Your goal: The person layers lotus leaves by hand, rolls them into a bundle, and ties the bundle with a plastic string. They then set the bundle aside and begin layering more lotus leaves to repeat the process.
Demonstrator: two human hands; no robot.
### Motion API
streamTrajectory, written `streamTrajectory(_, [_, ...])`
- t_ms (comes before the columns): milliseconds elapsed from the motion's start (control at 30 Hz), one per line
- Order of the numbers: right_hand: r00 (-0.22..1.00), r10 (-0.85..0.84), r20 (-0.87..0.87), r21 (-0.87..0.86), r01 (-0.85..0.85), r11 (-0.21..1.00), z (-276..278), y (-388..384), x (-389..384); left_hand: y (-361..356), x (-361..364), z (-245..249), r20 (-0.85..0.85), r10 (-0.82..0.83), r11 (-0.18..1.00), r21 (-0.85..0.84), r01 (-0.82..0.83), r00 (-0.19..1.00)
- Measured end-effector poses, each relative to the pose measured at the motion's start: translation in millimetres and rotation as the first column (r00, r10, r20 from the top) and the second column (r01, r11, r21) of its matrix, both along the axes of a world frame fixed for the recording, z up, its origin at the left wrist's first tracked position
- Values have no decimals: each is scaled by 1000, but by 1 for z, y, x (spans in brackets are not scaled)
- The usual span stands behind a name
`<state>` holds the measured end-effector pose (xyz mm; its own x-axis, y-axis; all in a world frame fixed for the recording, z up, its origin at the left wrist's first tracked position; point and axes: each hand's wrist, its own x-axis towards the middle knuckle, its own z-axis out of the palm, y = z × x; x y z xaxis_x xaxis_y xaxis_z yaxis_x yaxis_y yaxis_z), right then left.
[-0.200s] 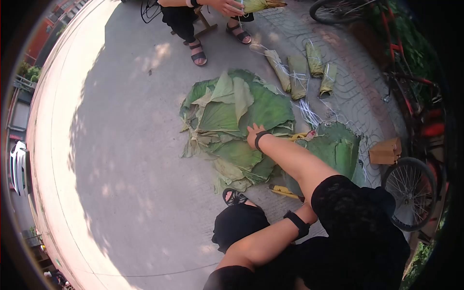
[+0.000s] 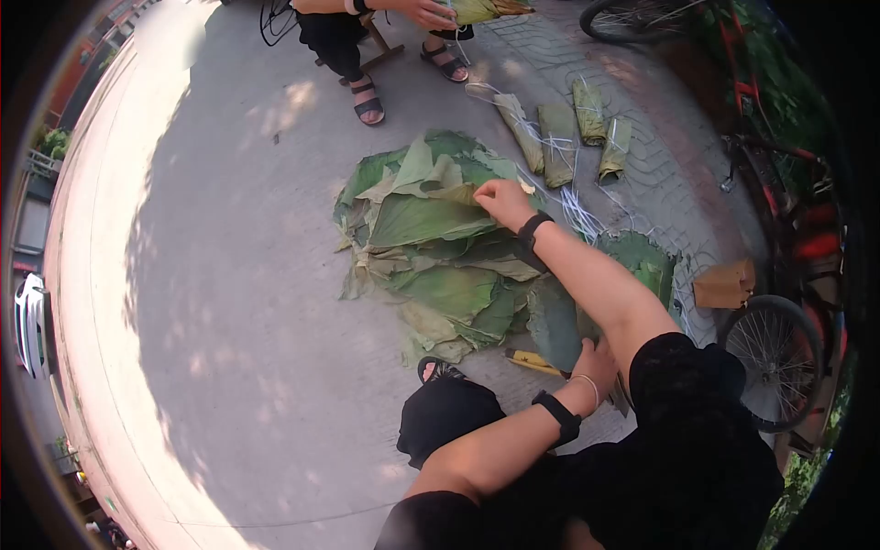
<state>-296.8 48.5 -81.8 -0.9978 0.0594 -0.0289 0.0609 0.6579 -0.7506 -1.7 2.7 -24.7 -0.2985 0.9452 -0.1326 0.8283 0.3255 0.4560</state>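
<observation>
A heap of large, wilted green leaves [image 2: 440,298], which look like lotus leaves, lies spread on the pavement. At its upper right side my right hand [image 2: 504,202] is closed in a pinch on the edge of a leaf [image 2: 454,193]. Nearer my body, my left hand [image 2: 596,362] is closed at the edge of another large leaf [image 2: 552,325]; its fingertips are partly hidden. Behind my right forearm lies a further leaf [image 2: 646,261], partly covered. A yellow-and-black object [image 2: 534,361] rests on the ground beside my left hand.
Several tied leaf bundles [image 2: 557,147] lie beyond the heap, with white strings [image 2: 579,215] near them. Across from me a person's hand [image 2: 429,13] holds another bundle [image 2: 486,8]. A cardboard box [image 2: 724,284] and a bicycle wheel [image 2: 773,365] stand at right.
My right hand went from lying spread on the heap to pinching a leaf edge, slightly up and right. My left hand, earlier hidden behind the right arm, now shows at a leaf.
</observation>
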Motion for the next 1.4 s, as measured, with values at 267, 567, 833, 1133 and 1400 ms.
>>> streamTrajectory(267, [912,-403,74,-774,308,553,149,201,44,-4,-6,23,-232,-77,997,-46,68,970])
streamTrajectory(567, [641,-764,-70,-780,442,443,266,350,262,8,40,11,-483,-44,999,-43,26,874])
streamTrajectory(833, [379,-925,13,-946,306,112,273,389,471,13,33,17,24,43,988,144,-46,999])
streamTrajectory(1133, [431,-498,-752,-133,641,756,199,219,437,-83,-79,103,990,-85,-190,91,-978,109])
streamTrajectory(1400, [993,114,-19,454,-93,886,76,80,449,-123,-59,188,432,629,-29,844,-536,647])
